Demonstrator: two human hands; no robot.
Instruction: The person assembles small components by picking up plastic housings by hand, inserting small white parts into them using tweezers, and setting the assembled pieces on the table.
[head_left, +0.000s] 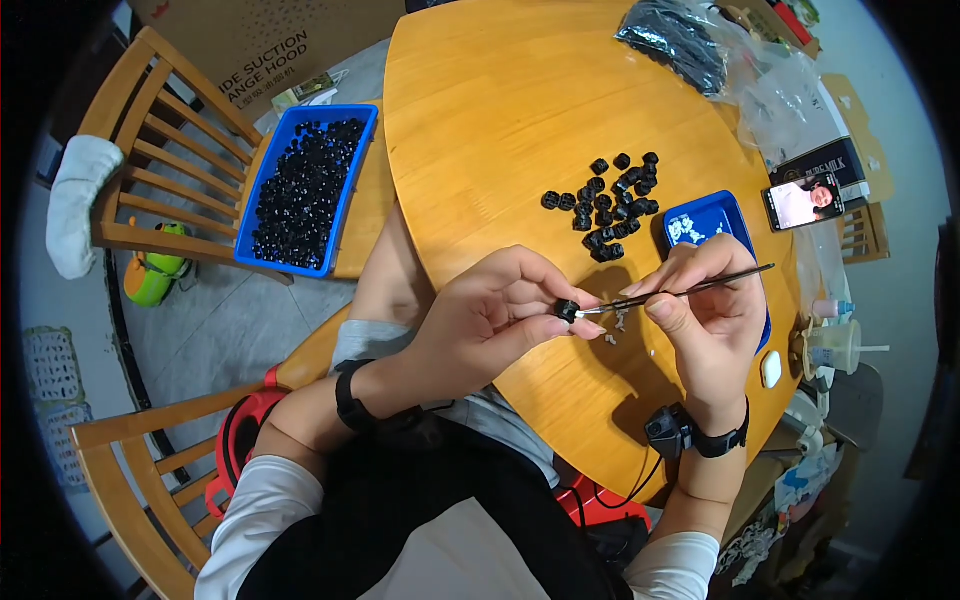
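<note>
My left hand [470, 320] pinches a small black plastic part [566, 309] between thumb and fingertips above the table. Gripped in my right hand [712, 325] is a pair of thin dark tweezers [622, 303], whose tips reach the side of that part. A tiny white piece shows at the tips; whether it is inside the part or just touching it, I cannot tell. Several similar black parts [604, 204] lie in a loose cluster beyond my hands. Behind my right hand stands a small blue tray [700, 203] with little white pieces [684, 229], partly hidden by that hand.
A larger blue tray [354, 185] full of black parts rests on a chair at left. Around the wooden table's [480, 90] right side are a phone [805, 202], a plastic bag [680, 50], a white case [771, 369] and a cup with a straw [835, 346].
</note>
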